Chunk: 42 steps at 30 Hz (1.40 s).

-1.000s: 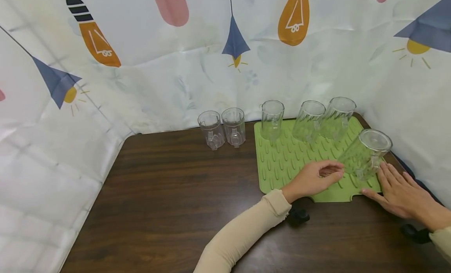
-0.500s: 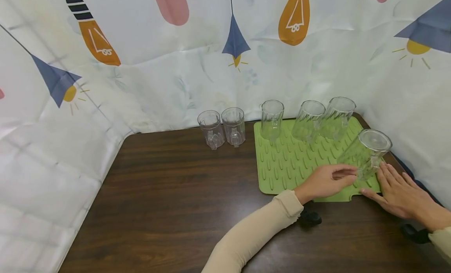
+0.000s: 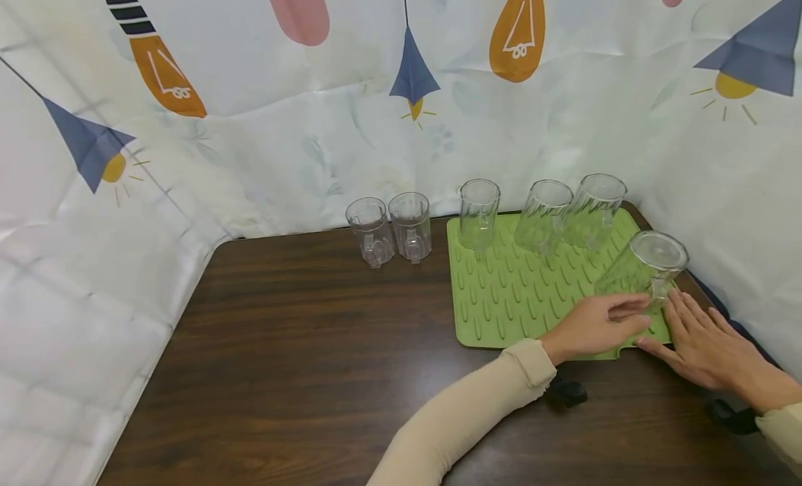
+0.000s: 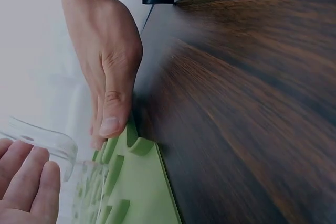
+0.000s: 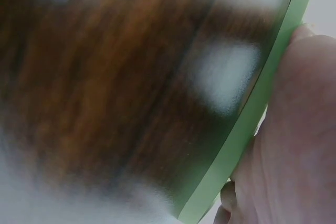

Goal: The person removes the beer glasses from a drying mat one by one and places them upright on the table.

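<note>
A clear glass mug [image 3: 617, 269] stands bottom up at the front right of the green drying mat [image 3: 495, 319]. My left hand [image 3: 595, 326] is in front of it, thumb and fingers apart and slightly bent, overlapping its lower part. In the left wrist view, the left fingers [image 4: 39, 179] lie right at a curved piece of clear glass [image 4: 52, 142], not curled round it. My right hand [image 3: 708, 343] rests with straight fingers on the mat's front right corner, beside the mug. The right wrist view shows the mat's green edge [image 5: 236, 140] against that hand.
Along the back of the mat stand three more glass mugs, one [image 3: 480, 214] apart at the left. Two clear mugs [image 3: 410, 225] are on the dark wooden table [image 3: 282, 347] left of the mat. A printed white curtain [image 3: 282, 145] borders the back and sides.
My left hand has moved to the right, from the mug's left side to in front of its lower part. The right hand and the mugs have stayed in place.
</note>
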Each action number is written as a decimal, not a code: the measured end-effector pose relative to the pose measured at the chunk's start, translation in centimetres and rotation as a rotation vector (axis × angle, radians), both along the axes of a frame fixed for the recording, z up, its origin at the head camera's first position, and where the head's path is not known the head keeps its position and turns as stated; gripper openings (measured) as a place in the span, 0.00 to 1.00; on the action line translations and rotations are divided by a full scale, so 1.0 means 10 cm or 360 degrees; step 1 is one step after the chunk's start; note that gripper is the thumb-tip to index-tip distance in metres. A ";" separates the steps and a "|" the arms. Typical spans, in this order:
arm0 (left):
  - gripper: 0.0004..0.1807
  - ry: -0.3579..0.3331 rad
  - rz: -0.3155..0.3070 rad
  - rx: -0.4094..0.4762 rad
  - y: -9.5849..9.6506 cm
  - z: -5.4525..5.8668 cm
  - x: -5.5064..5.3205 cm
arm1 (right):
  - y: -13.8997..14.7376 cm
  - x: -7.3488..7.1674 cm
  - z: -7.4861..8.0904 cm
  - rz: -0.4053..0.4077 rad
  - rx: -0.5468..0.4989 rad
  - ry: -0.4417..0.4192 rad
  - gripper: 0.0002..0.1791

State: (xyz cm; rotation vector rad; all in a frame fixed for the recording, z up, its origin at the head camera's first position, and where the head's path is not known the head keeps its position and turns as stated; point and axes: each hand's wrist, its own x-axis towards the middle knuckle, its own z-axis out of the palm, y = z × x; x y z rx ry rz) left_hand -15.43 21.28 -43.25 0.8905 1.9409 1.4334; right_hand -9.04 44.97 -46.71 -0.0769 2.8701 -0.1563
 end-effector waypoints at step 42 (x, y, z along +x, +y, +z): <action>0.16 -0.0044 0.0233 0.0291 0.08 0.06 0.05 | -0.03 0.03 0.00 0.0007 -0.0004 0.0039 0.58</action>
